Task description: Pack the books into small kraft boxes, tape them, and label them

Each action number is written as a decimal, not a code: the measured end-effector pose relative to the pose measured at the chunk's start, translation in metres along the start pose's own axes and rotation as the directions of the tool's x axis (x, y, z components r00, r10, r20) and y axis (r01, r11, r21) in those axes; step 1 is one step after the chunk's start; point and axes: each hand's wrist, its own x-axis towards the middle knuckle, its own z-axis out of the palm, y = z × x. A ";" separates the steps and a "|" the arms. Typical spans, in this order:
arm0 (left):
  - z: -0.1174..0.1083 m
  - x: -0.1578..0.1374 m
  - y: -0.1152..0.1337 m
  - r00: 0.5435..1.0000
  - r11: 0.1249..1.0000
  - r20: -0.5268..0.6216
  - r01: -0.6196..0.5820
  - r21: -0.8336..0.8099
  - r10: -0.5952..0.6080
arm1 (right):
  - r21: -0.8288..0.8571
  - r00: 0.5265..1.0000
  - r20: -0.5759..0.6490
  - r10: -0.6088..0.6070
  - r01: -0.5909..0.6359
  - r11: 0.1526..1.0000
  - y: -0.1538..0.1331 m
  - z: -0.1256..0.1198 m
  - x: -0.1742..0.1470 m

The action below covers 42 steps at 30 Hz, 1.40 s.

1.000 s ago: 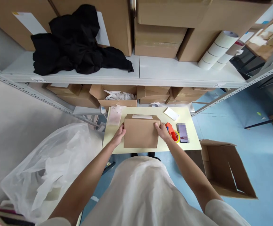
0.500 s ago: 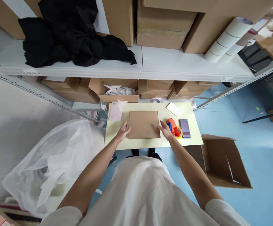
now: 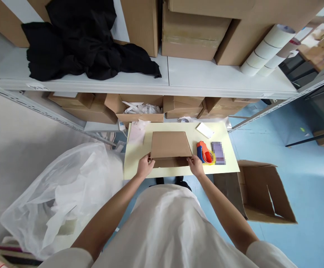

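A brown cardboard box (image 3: 171,144) sits on the pale yellow table (image 3: 135,163), its lid tilted up along the near edge so that a dark gap shows beneath. My left hand (image 3: 145,166) is closed on the lid's near left corner. At the opposite near corner, my right hand (image 3: 196,165) pinches the lid too. Close to the right hand lies an orange and blue tape dispenser (image 3: 203,152) with a yellow roll. What the box holds cannot be made out.
Right of the dispenser is a blurred purple item (image 3: 218,152); a white card (image 3: 205,130) lies behind. Shelving with boxes and black cloth (image 3: 89,44) stands ahead. A clear plastic bag (image 3: 64,201) is on the left, an open carton (image 3: 265,193) on the floor at right.
Both hands have moved from beside the box to its near corners and taken hold of the lid. Its near edge has risen, opening a gap.
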 end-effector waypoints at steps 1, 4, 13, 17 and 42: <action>-0.010 0.001 0.009 1.000 0.999 -0.008 -0.020 0.036 0.020 | -0.035 0.999 -0.024 -0.026 0.025 0.999 -0.008 -0.010 0.000; -0.035 0.010 0.032 1.000 0.994 0.028 -0.010 0.106 0.007 | -0.160 0.997 -0.029 -0.065 0.060 0.985 -0.026 -0.035 0.005; -0.042 0.047 0.026 0.994 0.995 0.040 0.103 0.010 -0.103 | -0.210 0.992 0.074 0.106 -0.089 0.974 -0.026 -0.048 0.039; -0.038 0.048 0.009 0.990 0.989 0.005 0.139 -0.043 -0.139 | -0.114 0.988 0.090 0.129 -0.119 0.986 -0.009 -0.049 0.042; -0.033 0.045 -0.002 0.875 0.877 0.404 -0.394 0.275 0.267 | -0.588 0.750 0.460 -0.475 0.658 0.470 -0.031 -0.012 0.015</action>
